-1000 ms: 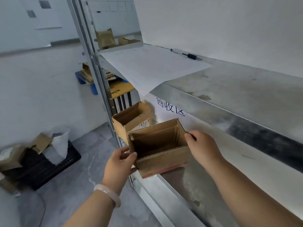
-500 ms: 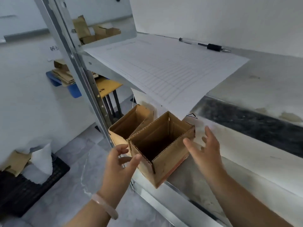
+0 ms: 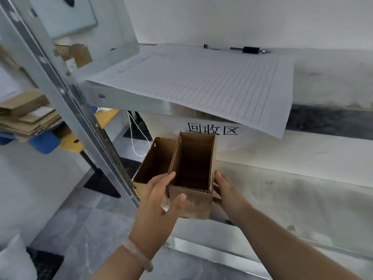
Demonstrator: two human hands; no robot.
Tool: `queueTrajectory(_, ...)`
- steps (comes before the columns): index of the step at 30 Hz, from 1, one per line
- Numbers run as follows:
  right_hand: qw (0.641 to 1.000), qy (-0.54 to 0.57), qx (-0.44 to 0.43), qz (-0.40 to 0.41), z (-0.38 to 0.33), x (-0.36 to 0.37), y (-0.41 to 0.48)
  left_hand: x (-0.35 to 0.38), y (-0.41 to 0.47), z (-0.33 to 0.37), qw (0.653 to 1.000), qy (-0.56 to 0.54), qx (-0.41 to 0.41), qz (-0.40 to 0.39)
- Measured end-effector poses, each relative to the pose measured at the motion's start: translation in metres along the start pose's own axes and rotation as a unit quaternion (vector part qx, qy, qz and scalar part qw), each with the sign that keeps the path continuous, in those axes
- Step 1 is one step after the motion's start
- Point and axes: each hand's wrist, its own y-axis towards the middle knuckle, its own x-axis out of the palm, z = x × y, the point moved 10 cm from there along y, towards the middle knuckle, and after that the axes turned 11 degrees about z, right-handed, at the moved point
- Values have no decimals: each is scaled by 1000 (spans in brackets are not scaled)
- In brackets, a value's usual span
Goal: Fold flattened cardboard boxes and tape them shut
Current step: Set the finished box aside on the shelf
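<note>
An open-topped cardboard box (image 3: 191, 205) is held upright on the metal shelf (image 3: 282, 199) between both hands. The left hand (image 3: 157, 201) has its fingers (image 3: 168, 177) laid straight along the left wall, thumb on the front face, while the right hand (image 3: 226, 190) is pressed flat against the right wall. A second open box (image 3: 153, 158) is seen just beyond the left fingers, and a ruled sheet (image 3: 201, 83) lies on the shelf above.

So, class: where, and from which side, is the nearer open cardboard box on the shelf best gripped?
Probably by its two long side walls, near the front end, coming from the front: the nearer box is narrow and runs away from us, and the second box crowds its left wall further back.
</note>
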Motion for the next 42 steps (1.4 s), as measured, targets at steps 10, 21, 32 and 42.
queueTrajectory(10,863,-376,-288,176,-59,-95,-70,25,24,113,960,45,277,10)
queueTrajectory(21,686,-544,-268,403,-47,-339,-208,232,-74,299,879,91,452,-123)
queueTrajectory(32,644,-524,-128,543,9,-620,-394,384,-279,546,808,-114,559,-148)
queueTrajectory(42,642,-452,-30,618,59,-792,-446,531,-383,665,747,-165,600,-234)
